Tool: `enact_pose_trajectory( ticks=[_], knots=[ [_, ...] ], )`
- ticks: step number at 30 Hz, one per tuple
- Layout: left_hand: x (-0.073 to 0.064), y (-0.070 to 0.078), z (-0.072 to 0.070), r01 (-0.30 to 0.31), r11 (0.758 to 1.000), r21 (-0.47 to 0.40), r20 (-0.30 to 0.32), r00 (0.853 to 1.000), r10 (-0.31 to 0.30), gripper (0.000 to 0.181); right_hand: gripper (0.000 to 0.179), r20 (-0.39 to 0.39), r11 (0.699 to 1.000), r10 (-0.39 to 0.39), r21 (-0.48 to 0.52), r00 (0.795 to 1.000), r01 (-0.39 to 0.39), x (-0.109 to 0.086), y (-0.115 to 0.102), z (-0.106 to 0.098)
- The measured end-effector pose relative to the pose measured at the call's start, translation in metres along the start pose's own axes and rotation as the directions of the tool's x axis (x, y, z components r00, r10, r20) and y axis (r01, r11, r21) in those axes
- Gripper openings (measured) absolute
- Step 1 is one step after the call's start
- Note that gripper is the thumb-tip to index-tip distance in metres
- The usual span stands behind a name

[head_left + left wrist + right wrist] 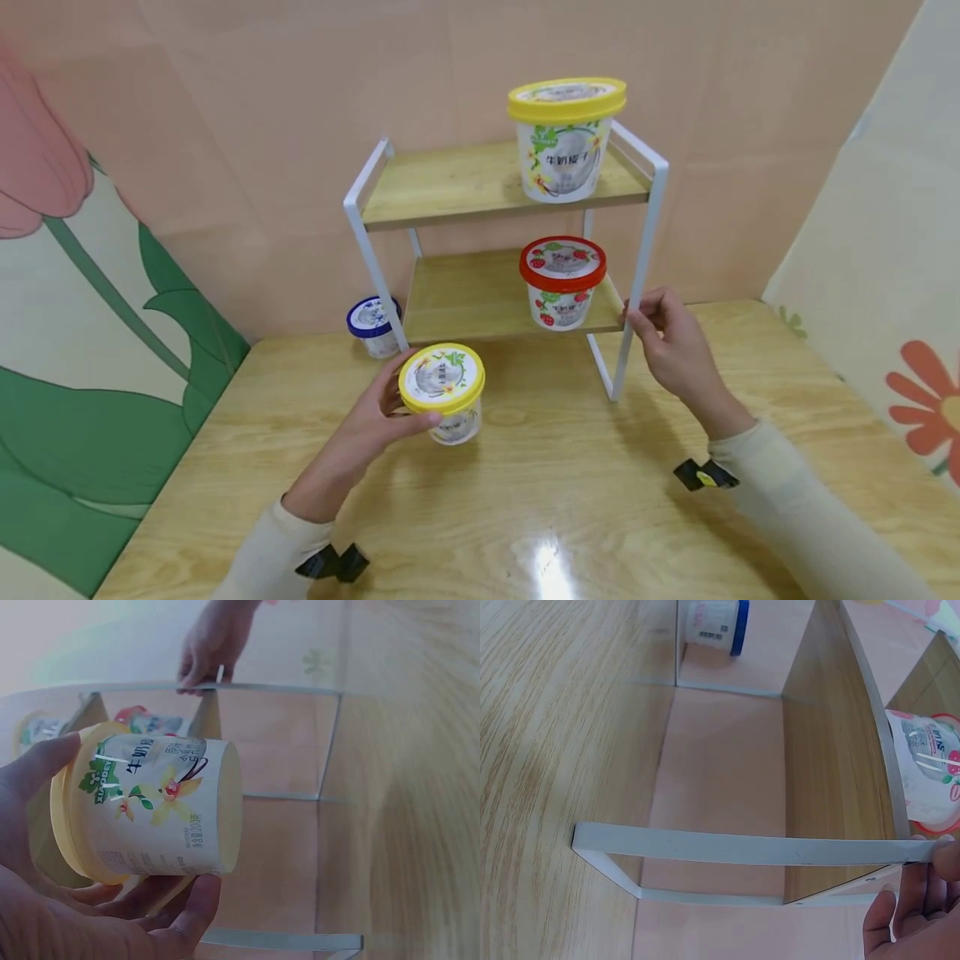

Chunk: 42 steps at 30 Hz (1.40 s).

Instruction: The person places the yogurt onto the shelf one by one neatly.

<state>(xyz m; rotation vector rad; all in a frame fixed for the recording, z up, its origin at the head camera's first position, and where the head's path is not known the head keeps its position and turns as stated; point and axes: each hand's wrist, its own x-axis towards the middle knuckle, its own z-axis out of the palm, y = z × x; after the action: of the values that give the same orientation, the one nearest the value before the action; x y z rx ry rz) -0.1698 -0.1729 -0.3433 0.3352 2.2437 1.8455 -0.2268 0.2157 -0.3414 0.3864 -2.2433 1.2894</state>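
My left hand grips a white paper tub with a yellow lid by its sides, in front of the lower left of a two-tier shelf. In the left wrist view the tub lies sideways across the picture, with a yellow flower printed on it and the thumb near the lid. My right hand holds the shelf's white right front post at the height of the lower board. In the right wrist view its fingers are around the white frame.
A second yellow-lidded tub stands on the upper board, at the right. Below it, a red-lidded tub stands on the lower board. A blue-lidded tub is on the wooden table, behind the shelf's left post.
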Motion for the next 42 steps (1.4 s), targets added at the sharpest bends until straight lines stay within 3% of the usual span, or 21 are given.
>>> enact_pose_trajectory(
  ticks=[6, 14, 21, 27, 42],
  knots=[
    [0.000, 0.019, 0.000, -0.014, 1.000, -0.026, -0.011, 1.000, 0.014, 0.089, 0.015, 0.012, 1.000, 0.001, -0.006, 1.000, -0.001, -0.001, 0.000, 0.000],
    [0.004, 0.052, 0.003, -0.088, 0.996, -0.008, -0.032, 0.996, 0.087, 0.087, 0.016, 0.020, 1.000, 0.015, -0.012, 1.000, -0.015, -0.001, -0.001, 0.001],
    [0.005, 0.069, 0.005, -0.154, 0.988, -0.004, -0.063, 0.986, 0.153, 0.084, 0.015, 0.012, 1.000, 0.009, -0.022, 1.000, -0.009, -0.002, 0.000, 0.002],
    [0.005, 0.082, 0.005, -0.198, 0.978, -0.058, -0.068, 0.979, 0.194, 0.078, 0.015, 0.002, 0.999, 0.011, -0.036, 1.000, -0.011, -0.002, 0.003, 0.003],
    [0.011, 0.120, 0.006, -0.364, 0.923, -0.125, -0.121, 0.929, 0.350, 0.074, 0.013, -0.017, 1.000, 0.000, -0.025, 1.000, 0.000, -0.001, 0.004, 0.002]
  ],
)
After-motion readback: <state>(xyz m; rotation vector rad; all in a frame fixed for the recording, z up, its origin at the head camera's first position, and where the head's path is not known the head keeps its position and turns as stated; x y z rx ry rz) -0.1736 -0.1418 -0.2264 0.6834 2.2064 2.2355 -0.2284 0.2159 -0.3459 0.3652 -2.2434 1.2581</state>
